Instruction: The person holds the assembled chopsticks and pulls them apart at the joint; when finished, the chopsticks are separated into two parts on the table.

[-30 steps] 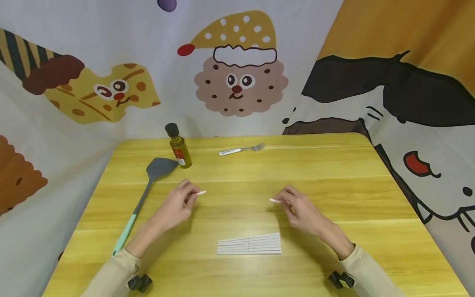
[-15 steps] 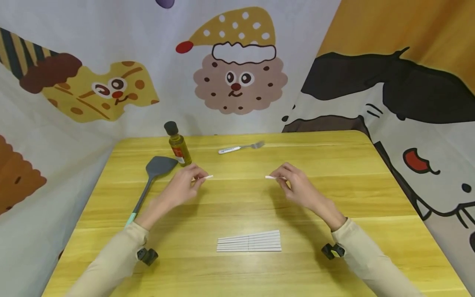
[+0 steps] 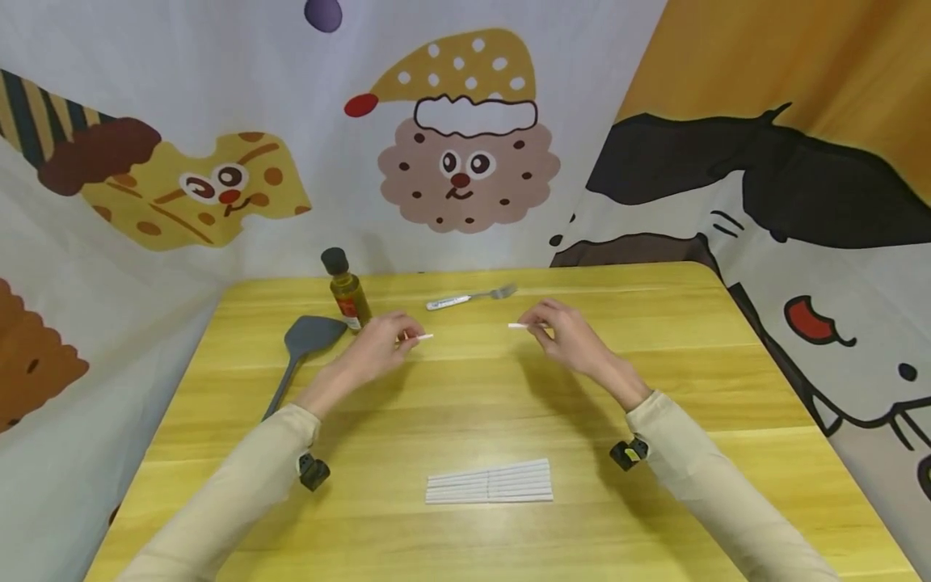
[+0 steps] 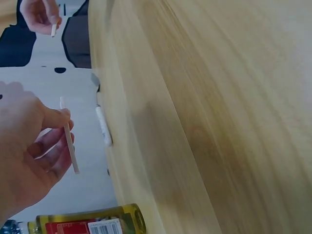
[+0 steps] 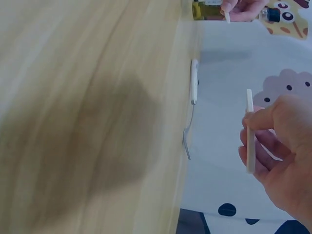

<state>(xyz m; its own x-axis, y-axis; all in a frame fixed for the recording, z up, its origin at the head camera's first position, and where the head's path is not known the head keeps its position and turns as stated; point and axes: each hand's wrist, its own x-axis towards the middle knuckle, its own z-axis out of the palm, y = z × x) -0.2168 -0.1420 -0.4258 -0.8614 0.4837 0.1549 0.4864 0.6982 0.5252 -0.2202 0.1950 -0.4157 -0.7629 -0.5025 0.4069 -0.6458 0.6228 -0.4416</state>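
My left hand (image 3: 381, 343) pinches a thin white stick (image 4: 69, 141) between thumb and fingertips, held above the table just right of the oil bottle (image 3: 350, 299). A second white stick (image 5: 250, 141) is pinched the same way in my right hand (image 3: 570, 338), in front of and to the right of the fork (image 3: 465, 298). The two sticks point toward each other with a wide gap between them. Near the front of the table lies a flat row of several white sticks (image 3: 489, 482), side by side and slightly fanned. What the sticks are made of I cannot tell.
A grey spatula (image 3: 309, 338) lies at the left, its handle partly hidden by my left forearm. The dark-capped bottle stands upright beside its head. Behind the wooden table (image 3: 655, 323) hangs a cartoon-printed cloth (image 3: 313, 105).
Both hands have moved away from me toward the far edge of the table and closer together, each still holding its stick. The row of sticks, fork, bottle and spatula stay put.
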